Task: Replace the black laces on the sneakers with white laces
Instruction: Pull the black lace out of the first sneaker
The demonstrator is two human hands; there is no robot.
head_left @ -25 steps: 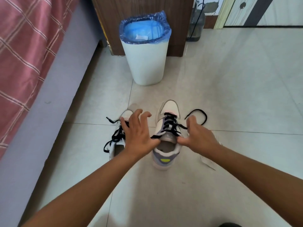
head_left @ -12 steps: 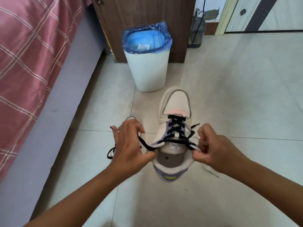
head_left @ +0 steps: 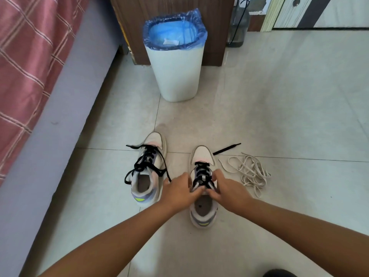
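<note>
Two white sneakers with black laces stand side by side on the tiled floor. The left sneaker is untouched, its black lace loose. Both hands are at the top eyelets of the right sneaker. My left hand has its fingers on the tongue and pinches the black lace. My right hand pinches the same lace from the right side. One black lace end trails out past the toe. A tangle of white laces lies on the floor just right of that sneaker.
A white bin with a blue liner stands beyond the shoes against a brown cabinet. A bed with a pink checked cover runs along the left. A dark bottle stands by the wall at the back.
The right sneaker, lifted half a second ago, is back on the floor. Both hands have moved closer together over its upper laces. The camera view shifted, revealing the left sneaker and white laces.
</note>
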